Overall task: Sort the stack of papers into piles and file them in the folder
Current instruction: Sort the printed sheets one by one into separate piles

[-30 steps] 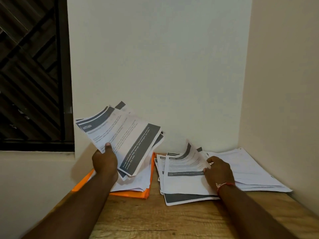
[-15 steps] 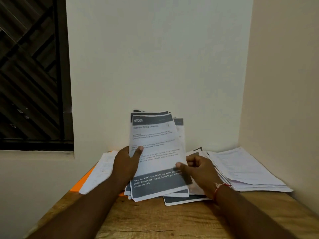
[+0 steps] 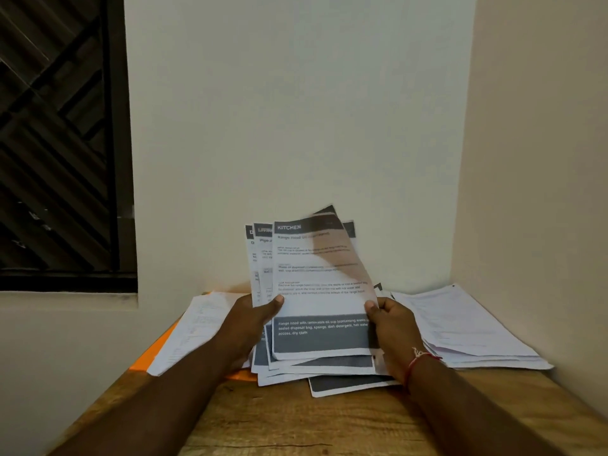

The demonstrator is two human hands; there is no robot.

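I hold a fanned bundle of printed sheets (image 3: 316,284) upright over the middle of the wooden table. The front sheet has a dark header reading KITCHEN and a dark band near its bottom. My left hand (image 3: 253,324) grips the bundle's left edge, thumb on the front. My right hand (image 3: 391,327) pinches the front sheet's right edge. Under the bundle lies a pile of similar dark-banded sheets (image 3: 342,383). An orange folder (image 3: 148,357) lies at the left, mostly covered by white papers (image 3: 194,330).
Another pile of white papers (image 3: 467,330) lies at the right against the side wall. The wooden table (image 3: 296,422) fits into a corner, with walls behind and to the right. A dark window grille (image 3: 56,136) is at the upper left.
My left hand brought the bundle from the left to the centre. My right hand left the middle pile and took the front sheet's right edge. The sheets now fan out more.
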